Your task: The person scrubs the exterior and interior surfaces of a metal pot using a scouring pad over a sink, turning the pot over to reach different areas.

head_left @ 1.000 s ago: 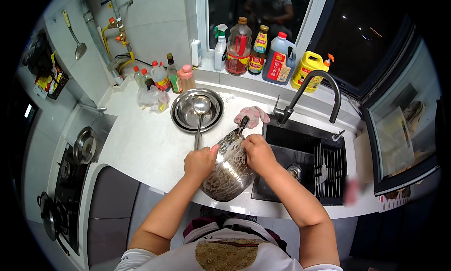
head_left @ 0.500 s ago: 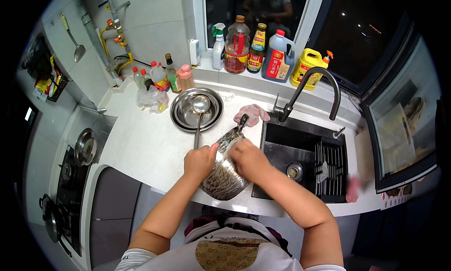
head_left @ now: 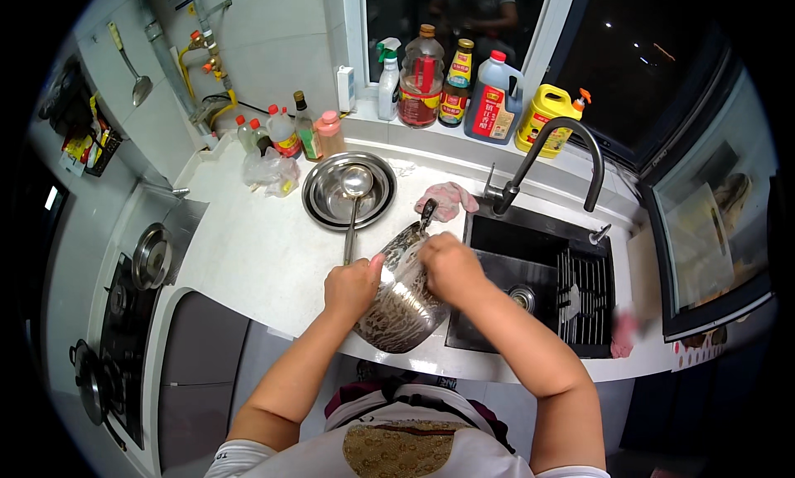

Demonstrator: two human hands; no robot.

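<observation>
A shiny metal pot (head_left: 402, 316), its surface streaked with pale suds, is tilted at the counter's front edge beside the sink. A dark handle (head_left: 428, 212) sticks up from its far end. My left hand (head_left: 349, 286) is closed on the pot's left side, thumb along the edge. My right hand (head_left: 451, 269), slightly blurred, is curled against its right upper side. Something whitish shows by those fingers; whether it is a pad or foam I cannot tell. Just beyond my left hand, a metal ladle (head_left: 357, 182) rests in nested steel bowls (head_left: 308, 198), its handle pointing toward me.
Right of the pot is a black sink (head_left: 505, 267) with a dark faucet (head_left: 595, 180) and a drying rack (head_left: 585, 296). A pink cloth (head_left: 449, 201) lies behind the pot. Several bottles (head_left: 493, 101) line the windowsill. A gas stove (head_left: 124, 345) stands far left.
My right hand has slid a little to the right and away from me over the pot's surface. My left hand and the pot stay nearly in place.
</observation>
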